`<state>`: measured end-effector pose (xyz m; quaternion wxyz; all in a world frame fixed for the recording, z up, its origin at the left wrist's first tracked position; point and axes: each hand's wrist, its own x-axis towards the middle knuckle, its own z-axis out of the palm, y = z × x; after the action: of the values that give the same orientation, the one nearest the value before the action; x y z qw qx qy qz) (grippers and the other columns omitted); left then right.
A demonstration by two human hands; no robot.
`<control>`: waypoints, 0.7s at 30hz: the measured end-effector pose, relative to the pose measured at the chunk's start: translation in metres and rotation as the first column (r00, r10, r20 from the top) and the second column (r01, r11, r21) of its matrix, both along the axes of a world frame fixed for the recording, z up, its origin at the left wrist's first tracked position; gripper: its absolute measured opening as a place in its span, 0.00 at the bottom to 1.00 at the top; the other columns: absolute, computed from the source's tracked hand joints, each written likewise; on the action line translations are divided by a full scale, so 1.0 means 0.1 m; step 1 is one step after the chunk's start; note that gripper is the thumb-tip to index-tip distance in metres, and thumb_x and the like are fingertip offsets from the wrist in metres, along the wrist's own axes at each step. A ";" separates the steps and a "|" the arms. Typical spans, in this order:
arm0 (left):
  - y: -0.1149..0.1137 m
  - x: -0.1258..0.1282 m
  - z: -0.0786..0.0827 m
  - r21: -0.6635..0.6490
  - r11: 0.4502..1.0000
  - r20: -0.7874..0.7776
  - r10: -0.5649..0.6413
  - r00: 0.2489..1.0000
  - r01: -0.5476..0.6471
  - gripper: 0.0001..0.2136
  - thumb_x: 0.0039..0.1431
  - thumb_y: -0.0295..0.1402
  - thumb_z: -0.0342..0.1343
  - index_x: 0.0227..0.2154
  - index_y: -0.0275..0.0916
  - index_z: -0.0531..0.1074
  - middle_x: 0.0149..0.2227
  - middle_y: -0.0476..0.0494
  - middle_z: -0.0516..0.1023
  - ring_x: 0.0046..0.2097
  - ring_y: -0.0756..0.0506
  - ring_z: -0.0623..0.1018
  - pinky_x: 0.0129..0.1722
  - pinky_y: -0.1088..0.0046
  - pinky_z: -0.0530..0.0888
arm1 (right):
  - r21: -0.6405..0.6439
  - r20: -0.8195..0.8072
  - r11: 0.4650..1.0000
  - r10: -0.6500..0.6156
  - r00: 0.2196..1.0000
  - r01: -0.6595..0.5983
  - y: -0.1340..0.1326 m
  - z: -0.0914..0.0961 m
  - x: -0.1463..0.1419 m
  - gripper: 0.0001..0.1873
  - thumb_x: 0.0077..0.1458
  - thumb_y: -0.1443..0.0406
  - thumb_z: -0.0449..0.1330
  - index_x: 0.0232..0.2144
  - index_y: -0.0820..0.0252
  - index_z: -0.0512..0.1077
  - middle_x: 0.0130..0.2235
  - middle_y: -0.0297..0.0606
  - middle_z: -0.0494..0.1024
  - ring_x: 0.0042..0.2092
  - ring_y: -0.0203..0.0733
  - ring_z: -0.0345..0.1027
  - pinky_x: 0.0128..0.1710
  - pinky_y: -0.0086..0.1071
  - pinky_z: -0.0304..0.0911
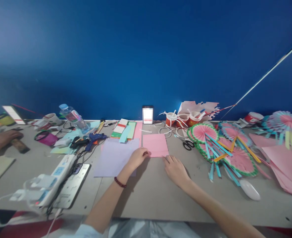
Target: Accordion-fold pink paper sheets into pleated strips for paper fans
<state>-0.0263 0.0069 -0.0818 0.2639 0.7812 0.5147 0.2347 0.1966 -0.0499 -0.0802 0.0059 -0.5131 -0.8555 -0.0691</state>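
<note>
A pink sheet of paper (156, 144) lies flat on the grey table (148, 195) in front of me. My left hand (137, 158) pinches its near left corner with closed fingers; a dark bead bracelet is on that wrist. My right hand (175, 169) rests at the sheet's near right corner, fingers curled, fingertips touching the edge. A pale lilac sheet (115, 156) lies beside it on the left, partly under my left hand.
Pink-and-green paper fans (220, 145) with blue strips lie at right, beside scissors (188, 144) and red paper cups (182, 118). A phone (147, 114) stands against the blue wall. At left are a power strip (59, 175), a glue gun (91, 138), a water bottle (74, 117) and another person's hand (1, 140).
</note>
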 end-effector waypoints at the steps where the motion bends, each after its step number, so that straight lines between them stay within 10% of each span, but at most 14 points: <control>1: 0.00 0.00 0.00 0.002 1.000 -0.010 -0.001 1.000 0.001 0.05 0.56 0.28 0.53 0.27 0.39 0.72 0.29 0.48 0.75 0.32 0.48 0.73 0.33 0.74 0.66 | -0.001 0.001 1.000 -0.001 1.000 0.001 0.00 0.00 0.00 0.22 0.54 0.72 0.53 0.53 0.65 0.66 0.46 0.48 0.73 0.45 0.47 0.66 0.45 0.39 0.64; 21: 0.00 -0.04 0.00 -0.019 0.997 0.000 -0.077 0.997 0.077 0.07 0.60 0.30 0.50 0.28 0.39 0.71 0.35 0.47 0.72 0.37 0.48 0.72 0.37 0.75 0.67 | 0.069 0.085 0.997 0.030 0.996 -0.036 -0.03 -0.07 -0.08 0.28 0.55 0.74 0.51 0.58 0.62 0.60 0.51 0.49 0.70 0.48 0.50 0.64 0.43 0.40 0.66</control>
<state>-0.0305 0.0072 -0.0820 0.2800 0.7981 0.4864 0.2190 0.1886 -0.0532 -0.0874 -0.0108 -0.4948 -0.8605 -0.1207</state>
